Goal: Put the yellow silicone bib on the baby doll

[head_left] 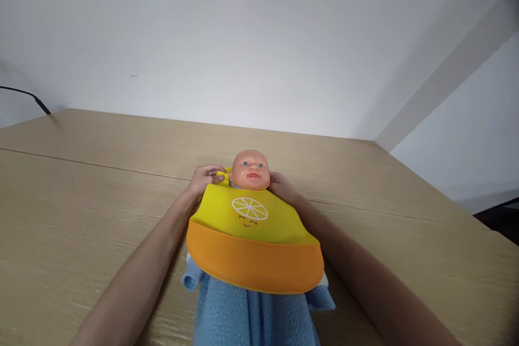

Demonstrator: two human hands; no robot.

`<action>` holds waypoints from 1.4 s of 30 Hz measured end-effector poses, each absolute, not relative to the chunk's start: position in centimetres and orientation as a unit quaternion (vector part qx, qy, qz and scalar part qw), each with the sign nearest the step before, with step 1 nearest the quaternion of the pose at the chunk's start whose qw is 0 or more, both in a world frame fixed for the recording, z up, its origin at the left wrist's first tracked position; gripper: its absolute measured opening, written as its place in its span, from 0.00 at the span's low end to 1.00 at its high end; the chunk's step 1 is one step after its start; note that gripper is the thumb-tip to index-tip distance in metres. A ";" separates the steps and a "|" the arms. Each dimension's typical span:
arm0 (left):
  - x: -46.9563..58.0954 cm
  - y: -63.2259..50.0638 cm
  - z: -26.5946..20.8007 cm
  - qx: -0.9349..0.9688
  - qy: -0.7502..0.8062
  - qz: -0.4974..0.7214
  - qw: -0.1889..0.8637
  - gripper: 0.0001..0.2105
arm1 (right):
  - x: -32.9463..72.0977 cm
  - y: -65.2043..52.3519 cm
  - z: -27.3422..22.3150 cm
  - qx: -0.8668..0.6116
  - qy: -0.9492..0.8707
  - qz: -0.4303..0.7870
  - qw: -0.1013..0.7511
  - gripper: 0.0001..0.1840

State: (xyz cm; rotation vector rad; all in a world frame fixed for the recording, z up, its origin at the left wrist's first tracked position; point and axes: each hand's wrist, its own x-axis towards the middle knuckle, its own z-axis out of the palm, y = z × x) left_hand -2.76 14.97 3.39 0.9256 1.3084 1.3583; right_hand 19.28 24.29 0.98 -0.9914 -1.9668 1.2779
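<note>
A baby doll [250,170] in a blue fleece outfit [227,313] lies face up on the wooden table. Over its chest spreads a yellow bib [219,211] with a white citrus slice, a small smiling face and an orange catch pocket [255,259]. My left hand [206,177] pinches the bib's yellow neck strap beside the doll's head. On the other side, my right hand [281,185] reaches in behind the doll's neck; its fingertips are hidden there, so I cannot see what they hold.
The wooden table [101,216] has thin seams running across it and meets a white wall [227,54] at the back. A black cable [38,101] comes in at the far left. Something black [500,216] shows at the right edge.
</note>
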 end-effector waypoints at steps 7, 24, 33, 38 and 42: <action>-3.0 16.3 2.2 0.491 0.557 0.533 0.405 0.07 | 19.3 24.3 1.1 -0.356 -0.753 0.472 0.288 0.17; -3.4 16.1 2.5 0.439 0.575 0.529 0.443 0.11 | 19.2 24.3 0.7 -0.366 -0.743 0.474 0.298 0.16; -3.0 14.6 3.7 0.375 0.537 0.535 0.534 0.19 | 19.4 24.6 0.7 -0.362 -0.747 0.478 0.288 0.13; -2.9 14.5 4.0 0.372 0.537 0.536 0.534 0.19 | 19.2 24.6 0.7 -0.367 -0.736 0.487 0.295 0.12; -3.1 15.0 3.5 0.394 0.561 0.536 0.492 0.17 | 19.3 24.8 0.2 -0.362 -0.732 0.497 0.294 0.12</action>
